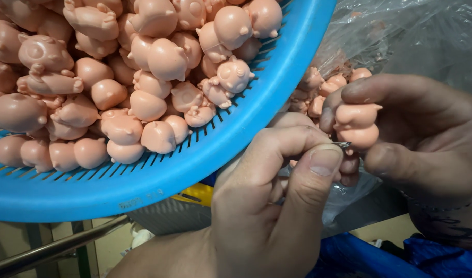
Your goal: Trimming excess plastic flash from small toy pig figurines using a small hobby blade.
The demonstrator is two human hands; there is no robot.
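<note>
**Trimming a small pink figure beside the basket**

Just beside the blue basket's rim (277, 87), your right hand (426, 139) pinches one pink figure (355, 126) between thumb and forefinger, the other fingers curled under it. Your left hand (277, 206) has thumb and forefinger pressed together on a thin metal blade (343, 144), its tip touching the figure's lower edge. This looks like the trimming step, with the cut barely under way. The next move likely calls for a small, steady stroke, with the right fingertips kept out of the blade's line. Room is tight: the basket, heaped with more figures (122, 87), crowds your left hand, and a clear bag (400, 36) holding further figures sits just behind. Open space lies below and toward you.
</note>
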